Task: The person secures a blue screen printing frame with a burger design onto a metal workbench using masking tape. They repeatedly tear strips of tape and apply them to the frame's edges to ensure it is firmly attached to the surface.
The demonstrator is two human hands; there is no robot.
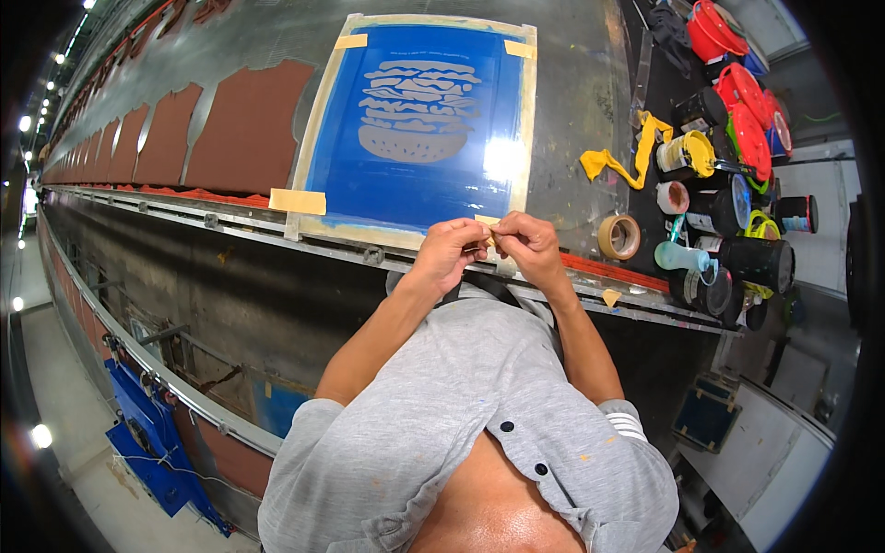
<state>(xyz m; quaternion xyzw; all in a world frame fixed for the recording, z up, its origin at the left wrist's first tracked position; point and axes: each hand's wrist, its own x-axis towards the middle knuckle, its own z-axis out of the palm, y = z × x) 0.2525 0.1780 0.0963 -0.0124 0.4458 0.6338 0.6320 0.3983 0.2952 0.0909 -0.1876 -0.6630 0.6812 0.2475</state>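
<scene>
A blue printing screen (415,189) with a layered burger design lies on the long table in front of me. Pale yellow masking tape covers its border, with extra strips near its corners. At the screen's near edge, right of its middle, my left hand (449,251) and my right hand (530,247) meet fingertip to fingertip. Both are closed in a pinch on a small piece of masking tape (489,239), mostly hidden by the fingers. Another short tape strip (486,219) shows just beyond the fingertips.
A tape roll (619,237) lies right of my right hand. Farther right stand ink pots, a yellow-smeared tub (684,155), a pale squeeze bottle (680,256) and red lids (742,92). A yellow cloth strip (636,157) lies nearby. Brown fabric pieces (249,124) line the table leftward.
</scene>
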